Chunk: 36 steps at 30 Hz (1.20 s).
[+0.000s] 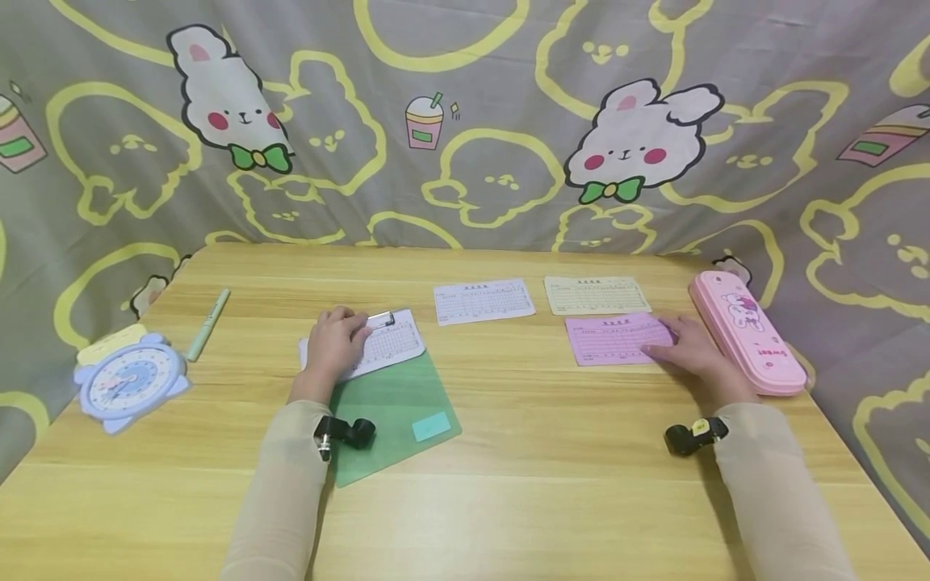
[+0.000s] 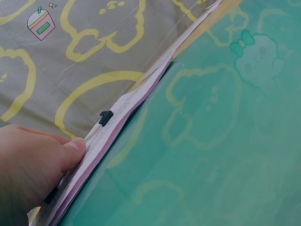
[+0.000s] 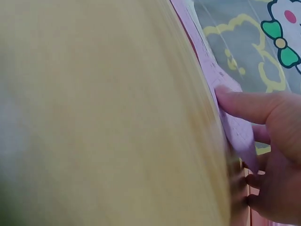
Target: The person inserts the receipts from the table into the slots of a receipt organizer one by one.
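A translucent green clipboard [image 1: 392, 415] lies left of centre, with white printed forms [image 1: 388, 347] under its metal clip [image 1: 381, 320]. My left hand [image 1: 336, 343] grips the clip; in the left wrist view the thumb [image 2: 75, 147] presses against it, and a pink edge shows beneath the white paper. On the right, a pink printed form [image 1: 609, 340] lies on the table. My right hand [image 1: 686, 347] pinches its right edge between thumb and fingers, and that corner is bent up in the right wrist view.
Behind the pink form lie a white form [image 1: 483, 302] and a pale yellow form [image 1: 597, 295]. A pink pencil case [image 1: 748, 332] stands right of my right hand. At the left are a green pen [image 1: 209, 324], a blue toy clock [image 1: 132, 381] and a yellow pad [image 1: 109, 345]. A patterned curtain [image 1: 494, 105] borders the table.
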Each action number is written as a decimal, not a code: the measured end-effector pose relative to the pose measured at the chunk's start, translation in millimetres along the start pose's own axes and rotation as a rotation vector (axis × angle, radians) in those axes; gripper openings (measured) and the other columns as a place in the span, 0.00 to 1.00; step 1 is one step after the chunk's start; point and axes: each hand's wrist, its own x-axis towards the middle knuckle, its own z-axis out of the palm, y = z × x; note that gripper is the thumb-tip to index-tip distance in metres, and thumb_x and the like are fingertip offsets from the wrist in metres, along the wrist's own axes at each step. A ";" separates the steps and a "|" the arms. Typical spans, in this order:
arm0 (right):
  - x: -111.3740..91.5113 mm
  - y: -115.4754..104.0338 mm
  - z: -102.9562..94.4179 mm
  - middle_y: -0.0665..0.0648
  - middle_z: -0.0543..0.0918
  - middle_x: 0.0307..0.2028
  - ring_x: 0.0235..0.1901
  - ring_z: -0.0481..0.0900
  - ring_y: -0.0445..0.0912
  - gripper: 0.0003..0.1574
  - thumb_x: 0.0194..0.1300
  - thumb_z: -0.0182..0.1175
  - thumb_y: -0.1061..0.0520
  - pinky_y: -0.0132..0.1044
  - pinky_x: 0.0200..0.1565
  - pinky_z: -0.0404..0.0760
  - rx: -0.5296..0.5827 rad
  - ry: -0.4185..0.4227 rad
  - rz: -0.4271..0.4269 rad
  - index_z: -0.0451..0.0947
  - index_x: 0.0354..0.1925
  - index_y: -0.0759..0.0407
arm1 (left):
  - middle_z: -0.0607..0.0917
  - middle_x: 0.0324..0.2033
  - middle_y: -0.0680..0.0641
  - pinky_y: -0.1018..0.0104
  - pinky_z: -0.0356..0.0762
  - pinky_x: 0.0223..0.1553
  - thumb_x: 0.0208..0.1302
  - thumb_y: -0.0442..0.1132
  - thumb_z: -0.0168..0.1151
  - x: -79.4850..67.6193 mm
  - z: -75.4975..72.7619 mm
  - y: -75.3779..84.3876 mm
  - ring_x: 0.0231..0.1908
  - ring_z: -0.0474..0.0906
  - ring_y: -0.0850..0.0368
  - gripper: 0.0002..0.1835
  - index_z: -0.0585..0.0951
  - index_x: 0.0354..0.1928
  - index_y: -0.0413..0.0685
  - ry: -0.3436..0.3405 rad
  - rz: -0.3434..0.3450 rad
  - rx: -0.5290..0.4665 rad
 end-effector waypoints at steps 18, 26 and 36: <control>-10.3 -9.5 -1.3 0.78 0.58 0.53 0.52 0.56 0.68 0.38 0.53 0.53 0.63 0.58 0.51 0.52 0.092 0.104 0.105 0.51 0.60 0.73 | 0.71 0.47 0.40 0.50 0.59 0.44 0.60 0.42 0.51 -1.3 1.4 -1.2 0.46 0.61 0.44 0.18 0.74 0.51 0.43 0.004 -0.019 -0.010; -14.4 -6.7 -1.8 0.78 0.56 0.55 0.51 0.57 0.67 0.45 0.49 0.54 0.65 0.58 0.52 0.52 0.168 0.113 0.129 0.46 0.63 0.68 | 0.71 0.46 0.41 0.50 0.60 0.44 0.60 0.42 0.51 -1.1 0.9 -0.1 0.46 0.61 0.44 0.18 0.74 0.51 0.43 0.011 -0.014 -0.011; -20.4 -7.8 1.8 0.76 0.60 0.53 0.52 0.57 0.66 0.34 0.56 0.56 0.60 0.56 0.52 0.53 0.208 0.139 0.053 0.56 0.57 0.74 | 0.71 0.46 0.41 0.50 0.60 0.44 0.60 0.42 0.51 -1.1 -0.7 1.1 0.45 0.62 0.44 0.18 0.74 0.51 0.43 0.011 -0.013 -0.009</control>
